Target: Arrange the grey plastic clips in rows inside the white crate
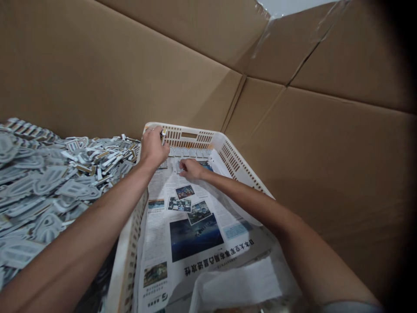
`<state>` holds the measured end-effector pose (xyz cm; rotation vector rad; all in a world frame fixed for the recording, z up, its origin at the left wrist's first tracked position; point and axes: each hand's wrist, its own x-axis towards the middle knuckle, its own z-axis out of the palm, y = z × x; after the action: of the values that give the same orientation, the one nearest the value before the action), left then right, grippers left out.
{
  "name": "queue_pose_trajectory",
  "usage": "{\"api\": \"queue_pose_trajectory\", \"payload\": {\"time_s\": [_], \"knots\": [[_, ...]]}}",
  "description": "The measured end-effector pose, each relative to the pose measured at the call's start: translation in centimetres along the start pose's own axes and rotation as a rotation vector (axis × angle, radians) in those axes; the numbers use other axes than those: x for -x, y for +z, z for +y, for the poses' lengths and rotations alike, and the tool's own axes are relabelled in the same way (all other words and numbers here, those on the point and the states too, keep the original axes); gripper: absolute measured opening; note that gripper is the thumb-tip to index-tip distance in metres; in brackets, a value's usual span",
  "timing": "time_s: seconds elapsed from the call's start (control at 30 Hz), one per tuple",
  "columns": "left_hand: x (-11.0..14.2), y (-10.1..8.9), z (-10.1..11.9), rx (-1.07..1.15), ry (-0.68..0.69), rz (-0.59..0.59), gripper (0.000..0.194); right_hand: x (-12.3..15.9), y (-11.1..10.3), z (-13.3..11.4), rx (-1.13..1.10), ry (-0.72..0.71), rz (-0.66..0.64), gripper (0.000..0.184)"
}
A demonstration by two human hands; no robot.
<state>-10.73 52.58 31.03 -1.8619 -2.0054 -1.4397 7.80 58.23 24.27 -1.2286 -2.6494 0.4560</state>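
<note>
My left hand [153,147] is closed around a small white-and-tan piece [163,134], by the far left corner of a white plastic basket [203,134]. Whether more pieces are inside the fist is hidden. To its right, my right hand [193,168] is low over the newspaper [156,243] lining the basket, with its fingers curled together. Beside those fingertips lies a small flat pale piece [178,168]; what the fingers pinch, if anything, does not show. Along the far wall runs a row of flat, clear-looking grey pieces [192,153].
A large heap of loose grey-and-white looped pieces [48,187] lies left of the basket. Brown cardboard walls [130,65] rise behind and to the right. Crumpled white lining [241,282] bulges at the near end of the basket.
</note>
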Motion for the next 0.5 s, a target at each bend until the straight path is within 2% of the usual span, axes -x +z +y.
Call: {"api": "queue_pose_trajectory", "payload": {"time_s": [0.23,0.5], "knots": [[0.0,0.2,-0.4,-0.015,0.015,0.015,0.02,-2.0,0.9,-0.2,-0.021,-0.109,0.047,0.015],[0.1,0.1,-0.2,-0.018,-0.001,0.006,0.021,-2.9,0.9,-1.0,-0.022,-0.07,0.04,0.017]]}}
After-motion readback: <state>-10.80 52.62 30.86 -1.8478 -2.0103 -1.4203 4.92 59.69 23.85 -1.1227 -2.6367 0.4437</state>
